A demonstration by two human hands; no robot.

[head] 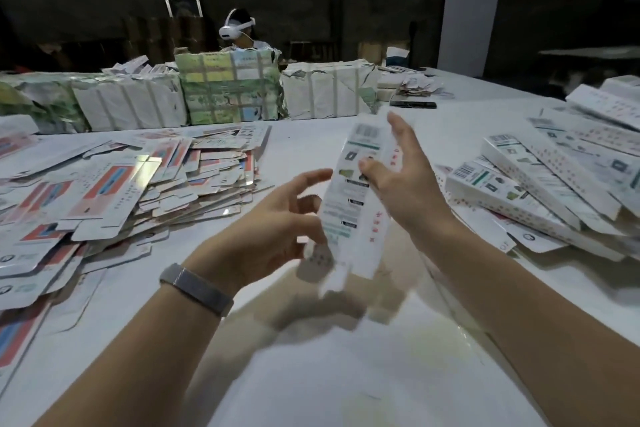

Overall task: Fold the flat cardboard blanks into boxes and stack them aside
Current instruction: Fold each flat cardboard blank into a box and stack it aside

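two bare hands are working above the white surface [311, 374], with a long narrow box [356, 198] held upright and slightly tilted between them. the right hand [405, 180] is clamping its grip on the box, thumb pressing the printed front face and fingers reaching up behind the far edge. the left hand [273, 232] is sitting at the box's lower left side with fingers curled loosely and spread; motion blur is making it impossible to tell whether its grip is closing on the lower flap or only hovering beside it. a grey wristband [197, 288] is circling the left wrist. to the left, a spread heap of flat blanks [114, 191] with red and blue print is lying on the surface. to the right, a pile of folded boxes [554, 177] is resting at varied angles. wrapped bundles [225, 90] are lining the far edge, with a dark phone [412, 104] lying near them. another person wearing a white headset [235, 28] is sitting behind the bundles.
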